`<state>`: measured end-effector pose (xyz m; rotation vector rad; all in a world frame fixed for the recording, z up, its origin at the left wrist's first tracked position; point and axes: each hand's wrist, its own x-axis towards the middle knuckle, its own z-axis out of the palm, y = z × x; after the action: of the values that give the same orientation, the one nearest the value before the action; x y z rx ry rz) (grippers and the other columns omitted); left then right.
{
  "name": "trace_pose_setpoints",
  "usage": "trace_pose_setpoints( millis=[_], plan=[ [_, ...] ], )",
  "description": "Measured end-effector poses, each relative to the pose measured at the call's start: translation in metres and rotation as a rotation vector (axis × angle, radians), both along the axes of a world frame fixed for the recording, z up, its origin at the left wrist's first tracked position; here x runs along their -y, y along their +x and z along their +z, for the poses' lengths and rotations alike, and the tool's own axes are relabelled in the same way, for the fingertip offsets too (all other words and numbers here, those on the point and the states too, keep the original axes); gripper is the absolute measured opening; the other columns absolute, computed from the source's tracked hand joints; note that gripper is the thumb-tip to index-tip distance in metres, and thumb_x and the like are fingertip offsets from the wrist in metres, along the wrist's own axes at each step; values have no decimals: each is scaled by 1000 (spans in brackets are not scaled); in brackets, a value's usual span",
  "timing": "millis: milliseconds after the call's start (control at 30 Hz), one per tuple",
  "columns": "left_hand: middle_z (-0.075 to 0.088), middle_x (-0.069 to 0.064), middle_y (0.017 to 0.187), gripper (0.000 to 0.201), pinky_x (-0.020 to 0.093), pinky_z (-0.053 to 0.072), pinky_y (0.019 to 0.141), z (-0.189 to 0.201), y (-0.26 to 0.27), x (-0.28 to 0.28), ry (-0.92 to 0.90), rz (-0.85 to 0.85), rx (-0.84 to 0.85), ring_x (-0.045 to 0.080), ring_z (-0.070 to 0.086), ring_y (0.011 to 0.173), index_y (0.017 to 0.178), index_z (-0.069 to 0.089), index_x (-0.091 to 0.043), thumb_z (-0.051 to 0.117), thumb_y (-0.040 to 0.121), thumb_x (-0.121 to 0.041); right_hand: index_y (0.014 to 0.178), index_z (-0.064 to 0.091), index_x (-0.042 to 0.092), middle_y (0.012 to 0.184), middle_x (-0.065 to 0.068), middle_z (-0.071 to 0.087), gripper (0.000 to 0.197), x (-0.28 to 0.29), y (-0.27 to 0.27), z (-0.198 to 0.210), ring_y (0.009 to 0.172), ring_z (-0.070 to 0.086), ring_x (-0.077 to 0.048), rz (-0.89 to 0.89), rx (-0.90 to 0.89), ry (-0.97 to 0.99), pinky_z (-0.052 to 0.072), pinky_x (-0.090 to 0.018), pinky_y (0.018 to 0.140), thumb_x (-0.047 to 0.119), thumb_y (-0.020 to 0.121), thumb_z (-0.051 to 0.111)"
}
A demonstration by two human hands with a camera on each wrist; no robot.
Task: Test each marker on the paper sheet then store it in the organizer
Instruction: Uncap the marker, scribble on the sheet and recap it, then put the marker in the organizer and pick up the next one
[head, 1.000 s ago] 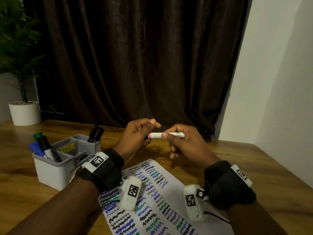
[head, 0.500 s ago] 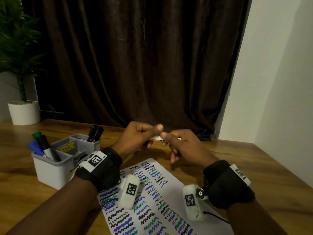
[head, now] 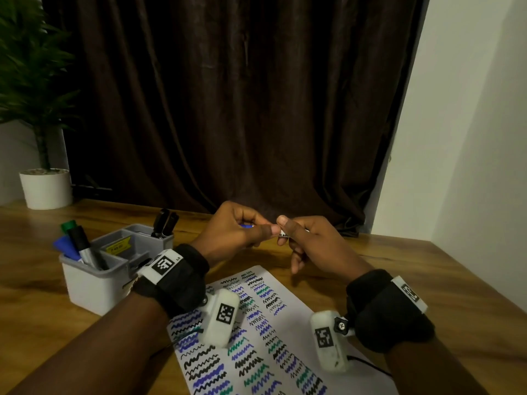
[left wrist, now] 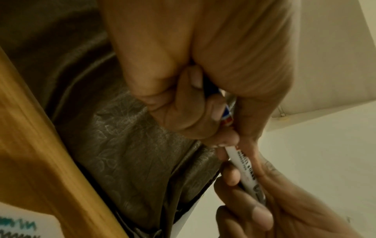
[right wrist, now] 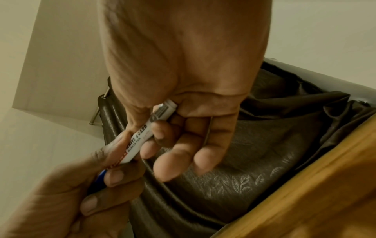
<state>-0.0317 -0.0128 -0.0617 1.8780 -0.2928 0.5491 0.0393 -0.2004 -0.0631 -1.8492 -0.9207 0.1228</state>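
Both hands hold one white whiteboard marker (head: 283,233) level in the air above the far end of the paper sheet (head: 265,323). My left hand (head: 242,232) is curled round its blue cap (head: 246,226), which peeks out between the fingers. My right hand (head: 299,240) pinches the white barrel (right wrist: 140,141) with thumb and fingers. The left wrist view shows the blue cap (left wrist: 224,109) meeting the barrel (left wrist: 242,165). The grey organizer (head: 97,280) stands to the left and holds green, blue and black markers (head: 79,246) in the front compartment, black ones (head: 165,222) at the back.
A potted plant (head: 45,189) stands at the table's far left corner. A dark curtain (head: 228,109) hangs behind the wooden table (head: 427,280), and a white wall closes the right side. The sheet is covered with several rows of black, blue and green squiggles.
The hands have come together along the marker. A second ago much of the white barrel showed between them; now only a short piece shows and the thumbs nearly touch.
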Motion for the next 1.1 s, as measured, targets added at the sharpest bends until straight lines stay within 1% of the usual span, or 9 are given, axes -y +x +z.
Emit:
trace_pose_setpoints(
  millis=[367, 467, 533, 667, 733, 800, 900, 967, 1100],
  plan=[
    [69, 2, 66, 14, 20, 35, 37, 2, 0, -3, -37, 85, -7, 12, 52, 44, 94, 76, -10, 78, 86, -21, 92, 73, 11, 49, 5, 49, 46, 7, 4, 2, 48, 64, -20, -47, 54, 22, 48, -26, 53, 50, 103, 51],
    [73, 6, 74, 10, 20, 36, 36, 4, -2, -12, -87, 116, 35, 16, 55, 48, 96, 73, -8, 72, 92, -16, 93, 70, 13, 52, 2, 54, 47, 8, 6, 4, 50, 65, -21, -50, 24, 75, 48, -27, 54, 53, 103, 49],
    [74, 9, 79, 11, 21, 38, 36, 7, -5, -15, -144, 127, 63, 19, 56, 51, 98, 72, -6, 70, 93, -15, 93, 66, 20, 58, -1, 61, 42, 9, 5, 6, 53, 66, -24, -48, -23, 128, 47, -27, 52, 54, 104, 45],
    [74, 9, 79, 14, 24, 41, 38, 29, -17, -20, -111, 219, 125, 19, 58, 52, 99, 72, -4, 69, 93, -16, 108, 63, 30, 64, -5, 68, 42, 9, 8, 9, 53, 68, -23, -103, -169, 190, 49, -28, 51, 55, 108, 30],
    [74, 7, 76, 14, 24, 43, 39, 47, -29, -26, -43, 244, 157, 16, 59, 51, 98, 73, -4, 70, 93, -16, 111, 64, 28, 65, -5, 70, 44, 9, 11, 8, 54, 69, -22, -100, -205, 138, 50, -27, 51, 53, 109, 28],
    [74, 4, 73, 12, 21, 46, 42, 64, -45, -36, 68, 271, 157, 13, 61, 53, 97, 74, -6, 70, 92, -16, 113, 64, 21, 70, -5, 73, 37, 10, 9, 4, 56, 69, -20, -46, -261, -2, 49, -26, 50, 46, 109, 37],
    [75, 6, 75, 10, 19, 47, 44, 85, -75, -60, 240, 338, 131, 13, 62, 58, 94, 75, -12, 71, 90, -21, 115, 67, 12, 92, -9, 79, 30, 9, 4, -9, 69, 70, -18, 102, -330, -338, 47, -26, 57, 38, 105, 55],
    [74, 8, 75, 10, 22, 47, 44, 94, -93, -81, 298, 398, 103, 16, 63, 59, 91, 76, -16, 73, 89, -25, 108, 72, 17, 106, -9, 81, 26, 7, 1, -14, 79, 71, -15, 159, -320, -481, 49, -25, 64, 39, 102, 62],
    [71, 13, 70, 17, 31, 50, 55, 109, -123, -122, 432, 598, 53, 19, 64, 57, 86, 75, -17, 77, 86, -34, 103, 73, 20, 107, -7, 81, 23, 4, -1, -13, 80, 73, -13, 146, -309, -479, 50, -25, 65, 41, 100, 64]
  ],
)
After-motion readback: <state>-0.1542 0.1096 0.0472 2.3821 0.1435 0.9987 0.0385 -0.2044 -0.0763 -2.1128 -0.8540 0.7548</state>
